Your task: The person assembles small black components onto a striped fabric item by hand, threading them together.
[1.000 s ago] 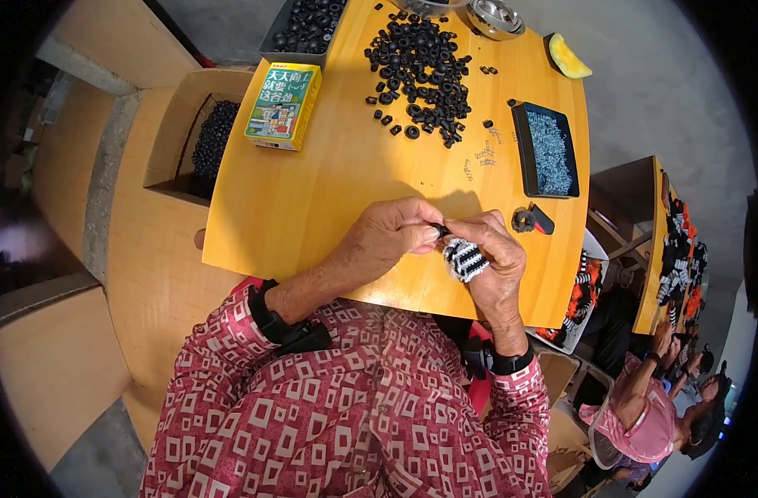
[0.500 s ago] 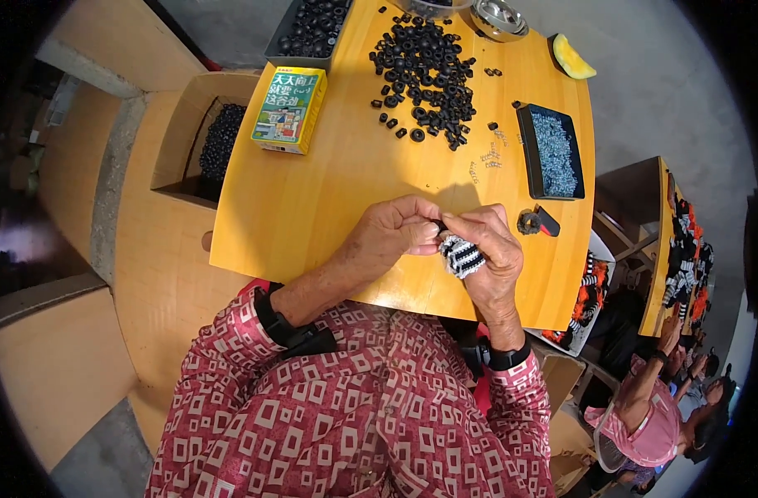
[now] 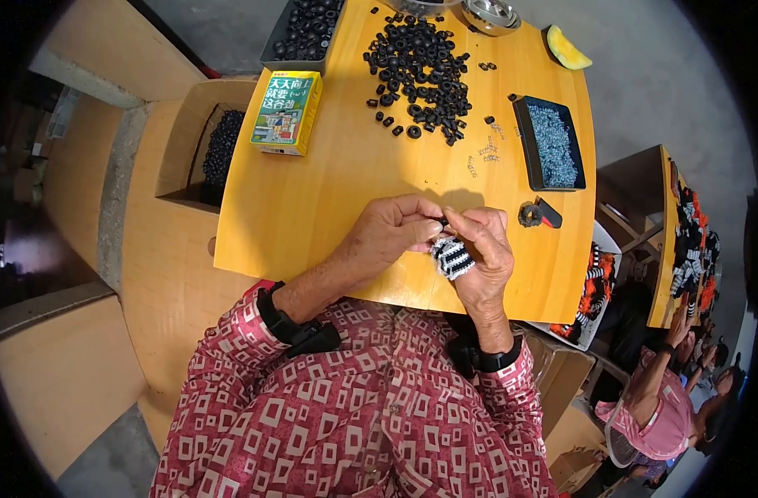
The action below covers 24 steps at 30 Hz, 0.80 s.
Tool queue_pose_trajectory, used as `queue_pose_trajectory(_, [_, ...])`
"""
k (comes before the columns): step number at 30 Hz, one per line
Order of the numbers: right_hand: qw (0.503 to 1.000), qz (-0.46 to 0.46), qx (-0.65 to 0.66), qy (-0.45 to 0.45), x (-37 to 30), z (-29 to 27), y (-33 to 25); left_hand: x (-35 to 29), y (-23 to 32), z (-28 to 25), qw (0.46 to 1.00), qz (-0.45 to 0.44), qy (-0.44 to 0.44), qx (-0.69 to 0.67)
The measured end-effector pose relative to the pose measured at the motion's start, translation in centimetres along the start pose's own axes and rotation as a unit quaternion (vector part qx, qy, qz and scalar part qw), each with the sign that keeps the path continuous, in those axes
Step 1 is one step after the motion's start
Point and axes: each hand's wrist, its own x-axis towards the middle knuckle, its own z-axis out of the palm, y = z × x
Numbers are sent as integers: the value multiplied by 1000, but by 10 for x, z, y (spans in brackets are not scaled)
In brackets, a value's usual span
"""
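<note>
A small black-and-white striped knitted piece hangs below the fingertips of my right hand, which is closed in a pinch. My left hand pinches at the same spot from the other side, its thumb and forefinger pressed on a small black part at the top of the piece. Fingers cover most of that part, so its exact kind does not show. Both hands are above the front of the wooden table.
Black beads and rings lie heaped at the back. A black tray holds pale blue bits; a black fuzzy ring is nearer. A yellow-green box stands left. Another person sits at right.
The striped piece has tilted and shifted slightly left, and my right hand has turned a little with it. Both hands keep their pinch. The whole view has shifted slightly.
</note>
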Motion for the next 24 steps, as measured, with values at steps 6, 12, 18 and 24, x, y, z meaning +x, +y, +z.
queue_pose_trajectory(6, [996,-36,-78,-10,2,-4,-8,0,0,4,997,51,3,56])
queue_pose_trajectory(12, [984,-83,-154,-28,12,-12,-8,2,-3,8,998,53,21,28])
queue_pose_trajectory(18, [951,-158,-260,-61,18,-19,-14,2,-7,6,997,70,27,35])
queue_pose_trajectory(24, [916,-217,-309,-132,35,-32,-24,2,-13,6,994,55,32,87])
